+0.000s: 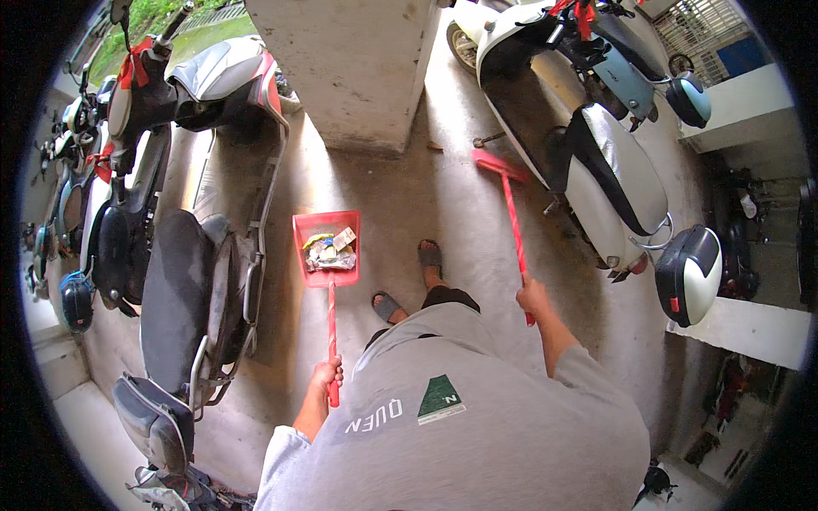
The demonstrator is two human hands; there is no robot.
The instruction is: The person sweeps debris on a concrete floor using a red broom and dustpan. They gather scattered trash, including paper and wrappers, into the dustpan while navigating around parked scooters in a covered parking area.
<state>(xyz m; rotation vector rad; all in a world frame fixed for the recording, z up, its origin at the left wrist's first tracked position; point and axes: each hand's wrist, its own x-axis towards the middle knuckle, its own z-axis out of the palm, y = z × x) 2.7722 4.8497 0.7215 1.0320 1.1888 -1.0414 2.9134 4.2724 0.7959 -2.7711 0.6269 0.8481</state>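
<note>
My left hand [327,372] grips the handle of a red plastic dustpan [331,276]. Crumpled wrappers, a small box and other litter [330,250] lie in its pan. In my right hand [532,297] is the red handle of a broom [512,214]. The broom's head reaches out to the front right, near the white scooter's [613,166] side stand. Its bristles are blurred, and whether they touch the floor I cannot tell. A small brown scrap [435,147] lies on the concrete floor [383,185] by the foot of a pillar.
The square pillar [358,76] stands straight ahead. On my left is a parked scooter [176,287] with a metal side rail, and more scooters stand beyond it. A light blue scooter [617,80] is parked behind the white one. Low concrete walls [744,332] edge the right side.
</note>
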